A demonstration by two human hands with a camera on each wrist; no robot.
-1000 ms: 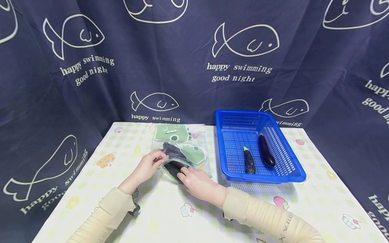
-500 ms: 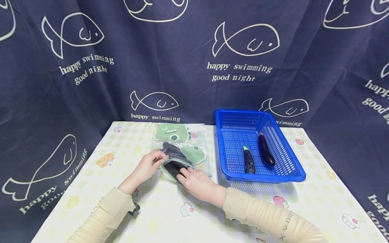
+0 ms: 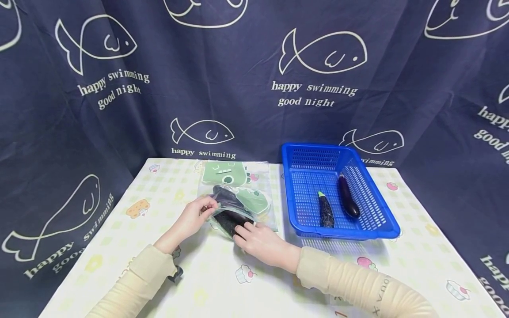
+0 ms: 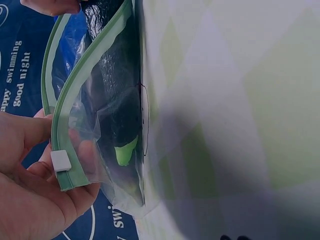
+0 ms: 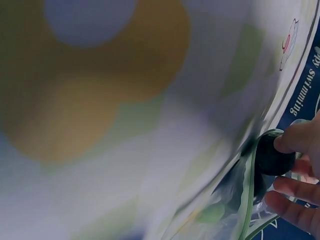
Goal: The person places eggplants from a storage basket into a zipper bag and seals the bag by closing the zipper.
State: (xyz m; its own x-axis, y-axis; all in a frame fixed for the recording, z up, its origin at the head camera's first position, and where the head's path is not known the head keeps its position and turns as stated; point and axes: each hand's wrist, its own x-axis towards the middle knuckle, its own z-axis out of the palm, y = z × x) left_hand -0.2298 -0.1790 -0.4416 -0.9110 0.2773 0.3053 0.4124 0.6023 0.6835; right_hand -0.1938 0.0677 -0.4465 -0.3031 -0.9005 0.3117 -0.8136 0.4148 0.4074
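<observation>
A clear zip bag point(image 3: 262, 210) with green cartoon print lies on the table, its mouth toward me. My left hand point(image 3: 195, 216) pinches the left end of its green zip edge, beside the white slider point(image 4: 61, 161). One dark eggplant point(image 3: 226, 196) rests deeper in the bag. Another eggplant point(image 3: 228, 222) lies in the opening, and its rounded end is held by my right hand point(image 3: 262, 245). In the right wrist view the thumb sits on this eggplant's end point(image 5: 272, 155), with the other fingers near the bag's edge. A green stem point(image 4: 126, 151) shows through the plastic in the left wrist view.
To the right of the bag stands a blue plastic basket point(image 3: 292, 207). Inside it are a long purple eggplant point(image 3: 349, 198) and a shorter dark eggplant point(image 3: 326, 214) with a green tip. A navy fish-print curtain point(image 3: 254, 88) hangs behind the table point(image 3: 159, 190).
My right hand has shifted slightly to the right along the eggplant in the bag's mouth, and more of that eggplant shows. The left hand keeps its hold on the zip edge.
</observation>
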